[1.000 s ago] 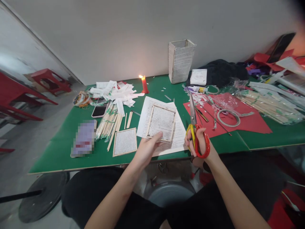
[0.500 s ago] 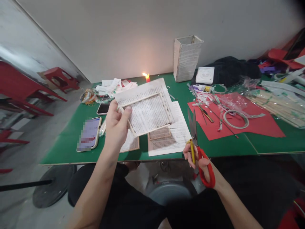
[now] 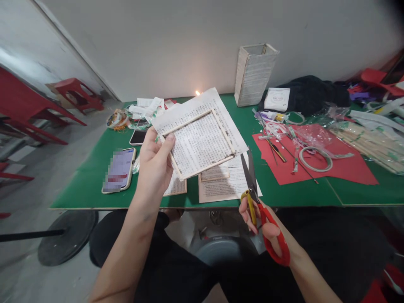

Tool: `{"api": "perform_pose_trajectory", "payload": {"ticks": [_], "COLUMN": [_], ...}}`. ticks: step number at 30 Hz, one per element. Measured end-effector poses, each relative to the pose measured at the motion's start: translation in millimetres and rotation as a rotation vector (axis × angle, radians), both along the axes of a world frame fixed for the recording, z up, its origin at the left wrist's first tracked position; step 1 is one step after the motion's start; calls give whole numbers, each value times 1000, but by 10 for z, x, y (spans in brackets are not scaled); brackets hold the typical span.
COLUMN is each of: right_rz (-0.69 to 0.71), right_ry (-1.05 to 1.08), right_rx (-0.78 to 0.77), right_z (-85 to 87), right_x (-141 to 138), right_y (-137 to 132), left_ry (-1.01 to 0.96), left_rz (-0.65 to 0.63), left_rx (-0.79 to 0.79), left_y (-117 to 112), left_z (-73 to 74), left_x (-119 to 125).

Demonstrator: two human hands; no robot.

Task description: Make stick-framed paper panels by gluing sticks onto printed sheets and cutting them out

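Observation:
My left hand [image 3: 155,166] grips the left edge of a printed paper sheet with a wooden stick frame glued on it [image 3: 198,136], held up above the green table [image 3: 94,181]. My right hand [image 3: 263,225] holds scissors [image 3: 252,189] with yellow and red handles. Their blades point up toward the lower right corner of the sheet, close to it but apart. Beneath the raised sheet lie another printed page [image 3: 225,189] and a smaller framed panel [image 3: 176,187].
A phone [image 3: 119,170] lies at the left, a second phone [image 3: 138,136] behind it. A lit candle [image 3: 198,93], a tall paper box [image 3: 254,75], red paper [image 3: 318,162] with a tape ring [image 3: 314,158], and bundled chopsticks [image 3: 369,143] crowd the back and right. Red stools [image 3: 74,93] stand left.
My left hand picked the framed sheet off the table and raised it. My right hand drew the scissors back toward me and tilted the blades toward the sheet.

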State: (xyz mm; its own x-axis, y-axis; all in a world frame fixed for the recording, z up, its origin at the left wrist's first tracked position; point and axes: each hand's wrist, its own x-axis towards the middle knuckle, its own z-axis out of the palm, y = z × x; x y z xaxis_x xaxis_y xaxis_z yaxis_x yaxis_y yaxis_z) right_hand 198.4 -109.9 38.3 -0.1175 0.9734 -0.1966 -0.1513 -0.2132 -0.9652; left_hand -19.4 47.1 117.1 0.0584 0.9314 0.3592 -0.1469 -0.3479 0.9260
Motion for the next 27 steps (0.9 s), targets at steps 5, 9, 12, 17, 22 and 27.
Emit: {"api": "perform_pose_trajectory", "payload": {"ticks": [5,9,12,17,22,27], "right_rz": [29,-22,-66,-52,-115,-5], "right_ry": [25,22,15,7,2,-48], "right_rx": [-75,-157,-150,-90,-204,-141], "right_z": [18,175,239,185,180,128], "right_x": [-24,-91,-100,-59,-67,0], "right_y": [-2,36,62,57,69,92], "left_ry": [13,19,30,42,42,62], "left_rz": [11,-15,-36,-36,-33,-35], "left_rx": [15,-8,-28,-24,-19,1], "left_y": [-11,-62,-109,-139,-126,-123], "left_z": [5,12,29,37,32,41], "left_x": [-10,52,86,100,98,94]}}
